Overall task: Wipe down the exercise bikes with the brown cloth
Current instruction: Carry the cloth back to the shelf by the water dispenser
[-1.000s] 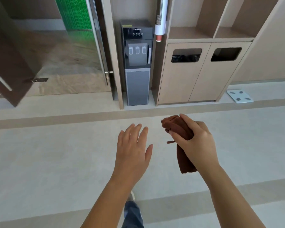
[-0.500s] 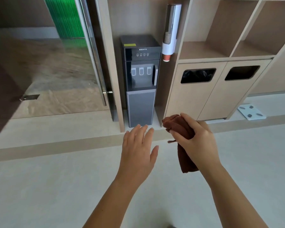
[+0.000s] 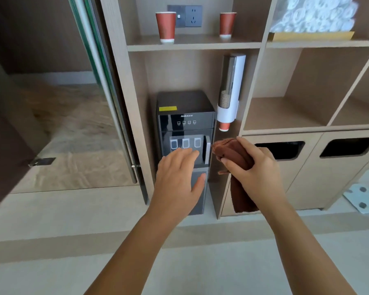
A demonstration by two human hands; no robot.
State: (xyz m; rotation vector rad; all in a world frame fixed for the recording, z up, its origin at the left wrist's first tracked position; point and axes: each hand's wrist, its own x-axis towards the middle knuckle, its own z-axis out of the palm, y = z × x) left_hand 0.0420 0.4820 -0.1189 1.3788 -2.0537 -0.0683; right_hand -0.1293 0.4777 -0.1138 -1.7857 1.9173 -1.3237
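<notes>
My right hand (image 3: pixel 256 173) grips the bunched brown cloth (image 3: pixel 232 153), and a loose end of it hangs down below my wrist. My left hand (image 3: pixel 179 179) is held out flat beside it, fingers apart, holding nothing. Both hands hover in front of a wall unit. No exercise bike is in view.
A black water dispenser (image 3: pixel 184 116) stands in a niche of the wooden shelving, with a cup holder (image 3: pixel 229 92) beside it. Two red paper cups (image 3: pixel 166 26) sit on the shelf above. Two bin openings (image 3: pixel 279 149) are at the right, a white scale (image 3: pixel 361 198) lies on the floor, and a glass door (image 3: pixel 102 86) stands at the left.
The view has tilted up and come closer to the shelving, so the upper shelf with cups now shows. Both hands keep their pose, with the cloth still held.
</notes>
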